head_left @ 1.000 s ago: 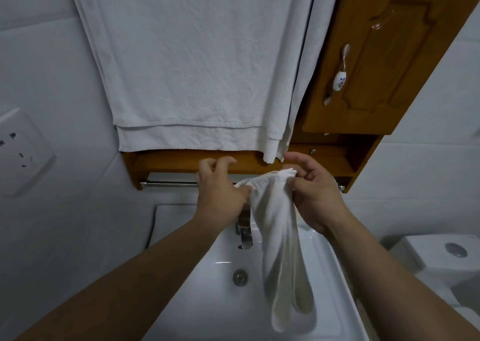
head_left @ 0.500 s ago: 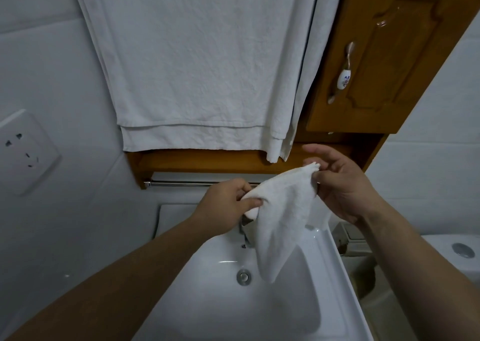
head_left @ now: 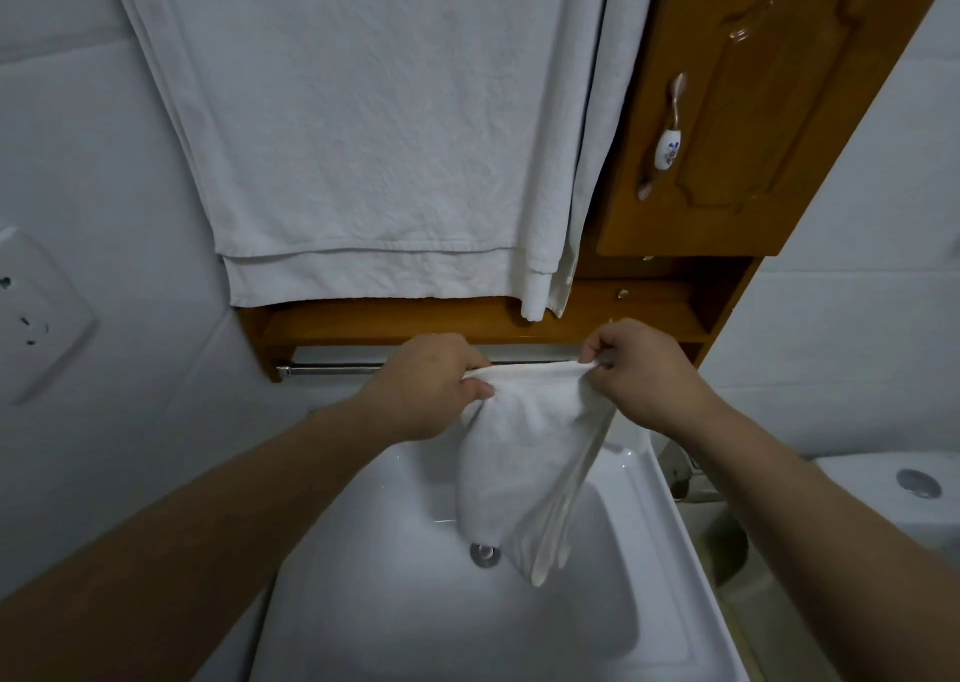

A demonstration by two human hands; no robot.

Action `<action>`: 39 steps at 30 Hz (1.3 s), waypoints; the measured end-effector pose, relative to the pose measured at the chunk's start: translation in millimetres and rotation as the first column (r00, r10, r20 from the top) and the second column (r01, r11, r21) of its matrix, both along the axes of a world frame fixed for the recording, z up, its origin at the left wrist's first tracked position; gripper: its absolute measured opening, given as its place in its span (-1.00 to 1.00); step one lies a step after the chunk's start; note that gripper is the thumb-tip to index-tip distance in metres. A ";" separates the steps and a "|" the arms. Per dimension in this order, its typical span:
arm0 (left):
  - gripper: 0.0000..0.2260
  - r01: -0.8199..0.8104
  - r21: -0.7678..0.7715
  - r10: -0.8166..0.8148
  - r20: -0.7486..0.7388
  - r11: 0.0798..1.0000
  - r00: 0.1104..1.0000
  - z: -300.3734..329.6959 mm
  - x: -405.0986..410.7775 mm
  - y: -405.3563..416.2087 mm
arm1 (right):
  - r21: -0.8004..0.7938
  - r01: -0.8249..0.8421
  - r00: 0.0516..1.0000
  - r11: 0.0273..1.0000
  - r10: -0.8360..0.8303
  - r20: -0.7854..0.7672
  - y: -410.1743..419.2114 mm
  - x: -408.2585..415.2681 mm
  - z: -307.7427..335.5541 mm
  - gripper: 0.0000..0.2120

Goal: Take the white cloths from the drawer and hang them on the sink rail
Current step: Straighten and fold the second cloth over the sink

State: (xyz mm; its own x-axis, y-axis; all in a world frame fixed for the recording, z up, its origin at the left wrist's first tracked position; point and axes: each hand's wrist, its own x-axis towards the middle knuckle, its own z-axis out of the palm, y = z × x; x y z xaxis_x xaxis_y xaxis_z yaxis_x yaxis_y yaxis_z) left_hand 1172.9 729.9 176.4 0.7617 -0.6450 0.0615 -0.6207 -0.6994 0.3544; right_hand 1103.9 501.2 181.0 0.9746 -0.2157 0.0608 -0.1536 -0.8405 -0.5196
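Both hands hold one white cloth by its top edge, stretched level between them. The left hand pinches the left end with thumb and curled fingers; the right hand grips the right end, fingers curled round the hem. The stretched edge lies just in front of the metal rail, which runs under the wooden shelf; whether the cloth touches the rail cannot be told. The rest of the cloth hangs down in folds over the white sink, its lower tip near the drain and partly covering the back of the basin.

Above the shelf two large white towels hang flat against the wall, their lower hems just above the shelf's front edge, with a narrower fold dropping at their right side. To the right is a wooden cabinet door with a ceramic-and-metal handle. A wall socket sits at the left edge of the view, and a white toilet cistern with a flush button stands beyond the sink's right rim.
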 end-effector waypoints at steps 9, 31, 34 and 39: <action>-0.79 0.035 0.153 -0.030 -0.035 0.988 0.999 26.2 14.0 5.4 | 0.176 -0.002 1.000 0.984 0.002 0.002 6.6 9.3 0.4 -0.81; -0.78 -0.023 0.231 0.012 0.052 0.973 0.999 48.3 39.1 5.2 | 0.277 0.012 0.999 0.961 -0.021 0.030 13.9 32.1 8.6 -0.68; -0.75 -0.077 0.140 0.074 0.025 0.987 0.997 55.2 40.7 4.6 | 0.241 0.031 0.996 0.970 -0.052 0.079 16.5 34.1 10.3 -0.59; -0.73 -0.113 0.093 0.110 0.034 0.989 0.993 59.7 41.9 7.0 | 0.123 0.034 0.997 0.992 -0.043 0.068 20.8 37.1 15.2 -0.62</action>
State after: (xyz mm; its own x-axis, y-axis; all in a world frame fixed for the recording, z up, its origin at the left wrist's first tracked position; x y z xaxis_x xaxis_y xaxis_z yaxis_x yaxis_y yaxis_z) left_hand 1214.8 737.0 236.1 0.8281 -0.5600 0.0271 -0.5460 -0.7944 0.2662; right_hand 1141.0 522.0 196.2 0.9597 -0.2628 0.0996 -0.1441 -0.7643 -0.6285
